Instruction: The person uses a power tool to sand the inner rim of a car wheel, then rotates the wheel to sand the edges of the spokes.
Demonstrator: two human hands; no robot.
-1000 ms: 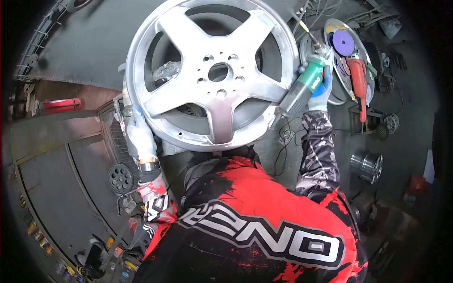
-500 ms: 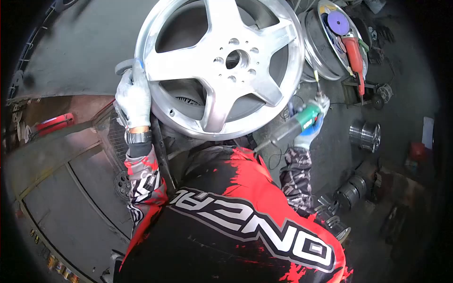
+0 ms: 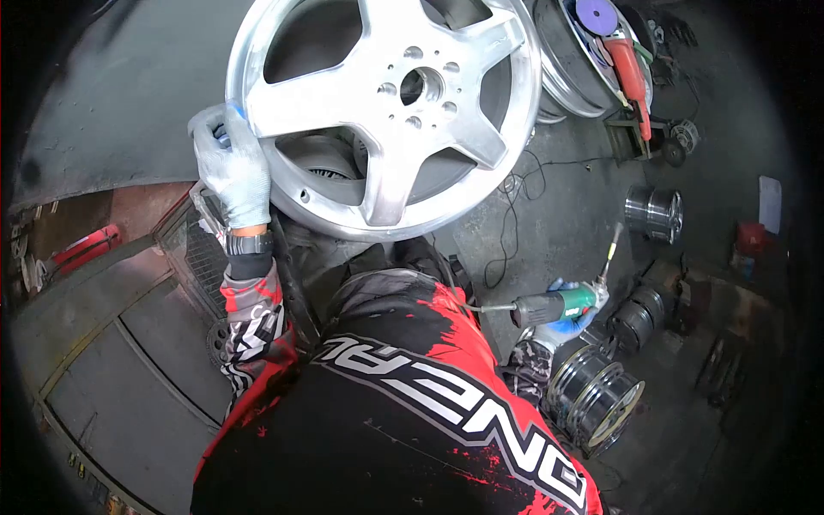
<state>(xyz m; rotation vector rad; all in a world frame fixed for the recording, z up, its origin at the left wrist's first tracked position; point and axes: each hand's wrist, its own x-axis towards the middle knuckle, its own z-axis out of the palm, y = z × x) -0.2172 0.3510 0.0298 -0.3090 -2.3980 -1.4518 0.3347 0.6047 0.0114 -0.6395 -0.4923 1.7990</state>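
Observation:
A large silver five-spoke wheel rim (image 3: 390,184) fills the upper middle of the view. At its left edge is my left hand (image 3: 232,163), in a pale glove, with curled fingers; a bit of blue shows between them, and what they hold is too hidden to name. My right hand (image 3: 566,319), in a blue and white glove, is wrapped round a green and black power grinder (image 3: 554,305) to the lower right of the rim, apart from it. The grinder's thin shaft points up, and its cord runs left towards my body.
At the upper right a red power tool (image 3: 631,77) with a purple disc (image 3: 596,15) lies across another rim (image 3: 571,60). More rims (image 3: 592,395) stand at the lower right. A black cord (image 3: 512,215) trails over the floor. A metal frame (image 3: 129,318) is at the left.
My right hand has moved down and away from the rim with the grinder, whose shaft now points up and slightly right. The view has shifted slightly, and the fingers of my left hand are bent differently.

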